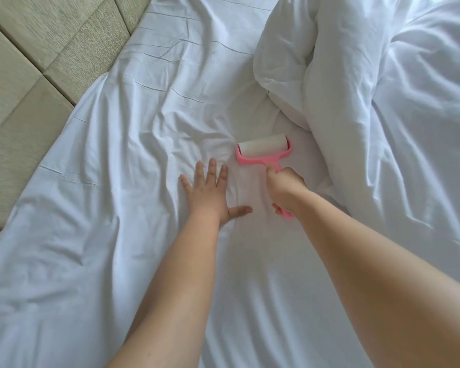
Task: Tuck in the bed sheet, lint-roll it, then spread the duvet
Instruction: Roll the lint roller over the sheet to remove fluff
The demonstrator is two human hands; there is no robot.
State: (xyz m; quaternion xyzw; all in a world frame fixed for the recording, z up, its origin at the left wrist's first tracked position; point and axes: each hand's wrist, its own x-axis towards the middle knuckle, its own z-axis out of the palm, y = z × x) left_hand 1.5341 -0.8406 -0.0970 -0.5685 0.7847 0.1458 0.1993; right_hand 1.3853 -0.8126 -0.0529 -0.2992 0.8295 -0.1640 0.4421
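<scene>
While the left hand (207, 193) is pressing flat and the right hand (286, 187) is gripping the lint roller (263, 152), the creased bed sheet (149, 123) at 11 o'clock is probably risking bunching under it.

Bed wears a wrinkled white bed sheet (149, 107); bunched white duvet (369, 75) heaped on the right, pink lint roller (263, 150) resting on the sheet.
</scene>
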